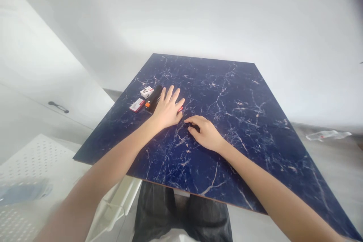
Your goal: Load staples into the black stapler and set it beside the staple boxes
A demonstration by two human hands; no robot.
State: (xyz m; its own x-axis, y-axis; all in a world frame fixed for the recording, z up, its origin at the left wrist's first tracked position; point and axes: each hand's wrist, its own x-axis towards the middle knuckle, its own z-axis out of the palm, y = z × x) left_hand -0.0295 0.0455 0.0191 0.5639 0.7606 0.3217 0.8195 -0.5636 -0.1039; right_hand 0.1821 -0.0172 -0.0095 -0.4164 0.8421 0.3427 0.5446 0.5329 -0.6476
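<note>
My left hand (168,109) lies with fingers spread over a small group of things on the left half of the table. Beneath and beside it is a long black object (154,97) with an orange patch near its lower end; its kind is unclear and my hand covers part of it. Something red (180,109) shows between my left thumb and index finger, mostly hidden. To the left are a white and red small box (137,105) and another small white box (146,92) with dark print. My right hand (205,133) rests on the tabletop, fingers loosely bent, thumb and index apart, holding nothing visible.
The dark blue marbled table (227,94) stands near a white wall. At lower left is a white perforated surface (42,151) with a bluish item (24,191) on it. A clear plastic item (327,135) lies beyond the table's right edge.
</note>
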